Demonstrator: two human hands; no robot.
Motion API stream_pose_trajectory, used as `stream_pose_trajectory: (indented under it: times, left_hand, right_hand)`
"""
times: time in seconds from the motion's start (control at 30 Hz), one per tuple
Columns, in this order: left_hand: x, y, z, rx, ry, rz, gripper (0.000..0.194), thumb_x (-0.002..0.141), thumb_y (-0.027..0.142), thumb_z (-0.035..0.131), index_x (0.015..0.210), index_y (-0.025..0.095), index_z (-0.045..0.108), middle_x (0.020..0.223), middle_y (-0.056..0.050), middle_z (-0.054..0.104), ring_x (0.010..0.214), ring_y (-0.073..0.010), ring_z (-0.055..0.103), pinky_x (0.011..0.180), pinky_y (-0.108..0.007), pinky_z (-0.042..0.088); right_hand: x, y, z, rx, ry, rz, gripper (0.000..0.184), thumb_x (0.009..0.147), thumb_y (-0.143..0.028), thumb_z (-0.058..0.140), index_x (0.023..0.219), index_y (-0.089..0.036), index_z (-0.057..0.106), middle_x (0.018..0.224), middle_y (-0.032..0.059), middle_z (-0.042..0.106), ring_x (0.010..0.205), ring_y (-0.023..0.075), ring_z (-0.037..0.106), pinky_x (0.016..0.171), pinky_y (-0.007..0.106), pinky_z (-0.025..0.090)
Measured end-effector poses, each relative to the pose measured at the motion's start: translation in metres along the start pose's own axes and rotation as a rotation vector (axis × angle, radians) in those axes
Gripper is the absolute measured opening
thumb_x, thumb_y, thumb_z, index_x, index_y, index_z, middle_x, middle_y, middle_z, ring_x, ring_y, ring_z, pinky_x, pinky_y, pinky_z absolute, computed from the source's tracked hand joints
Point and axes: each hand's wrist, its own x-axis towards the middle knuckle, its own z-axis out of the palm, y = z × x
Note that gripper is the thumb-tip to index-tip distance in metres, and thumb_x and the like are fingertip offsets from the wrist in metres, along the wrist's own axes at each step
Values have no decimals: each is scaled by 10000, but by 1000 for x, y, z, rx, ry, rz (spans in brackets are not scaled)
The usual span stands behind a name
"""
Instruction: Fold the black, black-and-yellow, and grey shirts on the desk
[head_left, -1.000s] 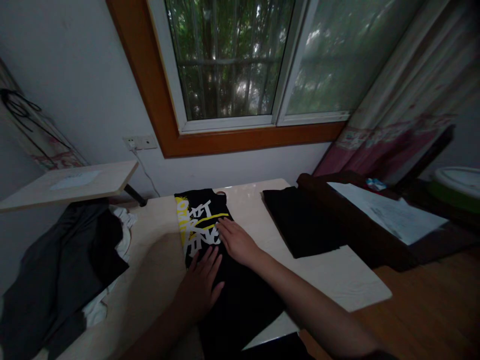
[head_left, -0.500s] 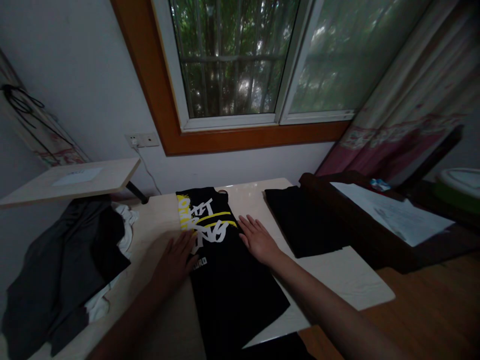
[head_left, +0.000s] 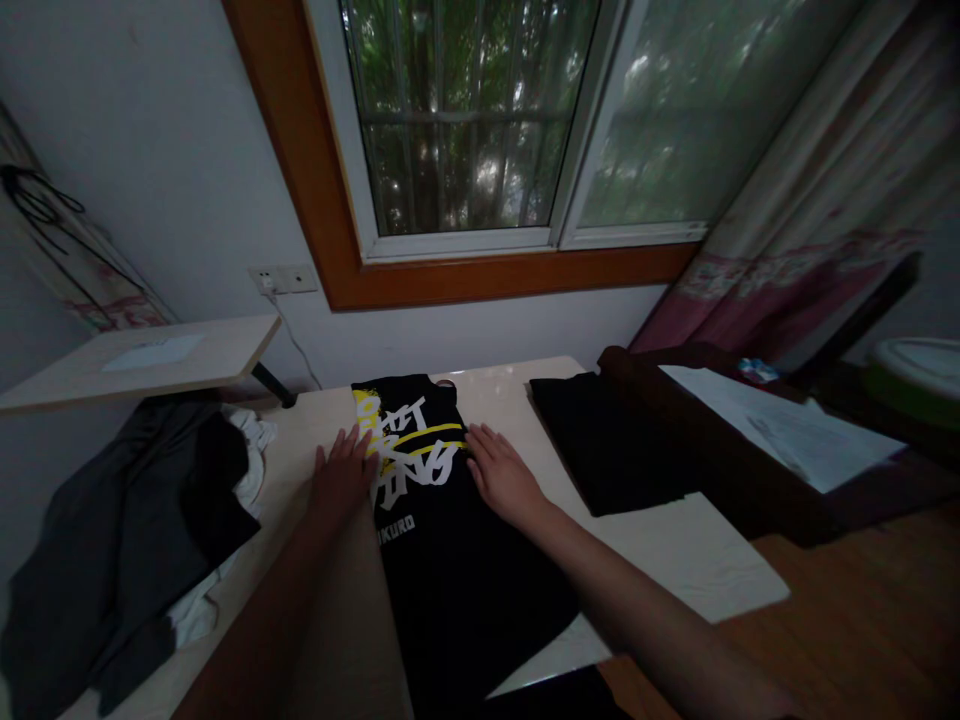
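Note:
A black shirt [head_left: 457, 570] with white and yellow lettering lies folded lengthwise on a pale table [head_left: 675, 560]. My left hand [head_left: 341, 480] lies flat, fingers spread, on the shirt's left edge beside the print. At the shirt's right edge my right hand [head_left: 504, 477] rests flat too, fingers stretched toward the window. Neither hand holds anything.
A folded black garment [head_left: 600, 450] lies to the right on the table. A heap of dark and white clothes [head_left: 135, 530] sits at the left under a small wooden shelf [head_left: 142, 360]. A dark desk with papers [head_left: 780, 430] stands at the right, below a pink curtain.
Both hands slid apart from the middle of the shirt to its left and right edges, then moved a little farther up toward the print.

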Motion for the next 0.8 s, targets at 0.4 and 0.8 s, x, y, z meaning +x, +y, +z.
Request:
stream_pose_trajectory:
  times: [0.4, 0.8]
  left_hand:
    - [-5, -1, 1, 43, 41, 20, 549, 1044, 431, 286, 1548, 261, 421, 1650, -74, 355, 1531, -314, 290, 1208, -616, 238]
    - [-6, 0, -2, 20, 25, 8, 557, 1042, 461, 278, 1551, 282, 420, 1656, -71, 343, 1540, -318, 270, 1214, -610, 223]
  right_hand:
    - [25, -80, 42, 156, -106, -290, 604, 1023, -486, 492, 1522, -145, 458, 1629, 138, 367, 1540, 287, 262, 1257, 504, 245]
    - [-23, 19, 4, 30, -57, -63, 559, 1021, -395, 465, 1534, -171, 458, 1612, 112, 402, 1505, 265, 351, 1241, 493, 318]
